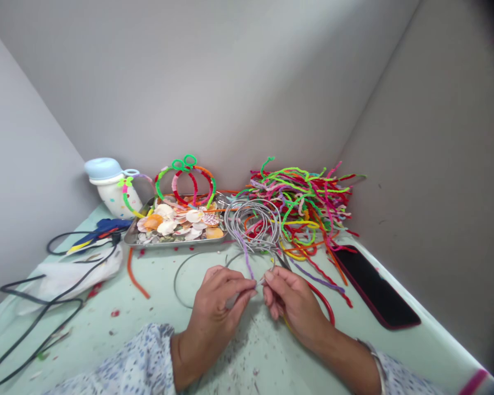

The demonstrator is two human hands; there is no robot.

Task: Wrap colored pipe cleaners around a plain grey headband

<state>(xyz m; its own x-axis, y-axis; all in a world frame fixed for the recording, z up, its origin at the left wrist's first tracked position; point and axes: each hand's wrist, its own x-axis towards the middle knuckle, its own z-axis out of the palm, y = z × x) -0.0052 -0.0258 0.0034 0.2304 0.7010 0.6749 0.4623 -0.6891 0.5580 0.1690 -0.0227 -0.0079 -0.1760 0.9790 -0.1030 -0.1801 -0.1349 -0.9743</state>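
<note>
Close together over the middle of the table, my left hand and my right hand are both in a pinch. The fingertips of my left hand close on the lower end of a purple pipe cleaner. Between the two hands runs a short bit of thin grey wire, which the fingers of my right hand grip; its exact join with the pipe cleaner is too small to make out. A loose coil of grey wire lies just beyond, and a loop from it curves out left of my left hand.
Behind stands a metal tray of shells with pipe-cleaner rings. Right of it is a heap of colourful pipe cleaners. A black phone lies at right. At left are a white bottle, blue-handled tool and black cable.
</note>
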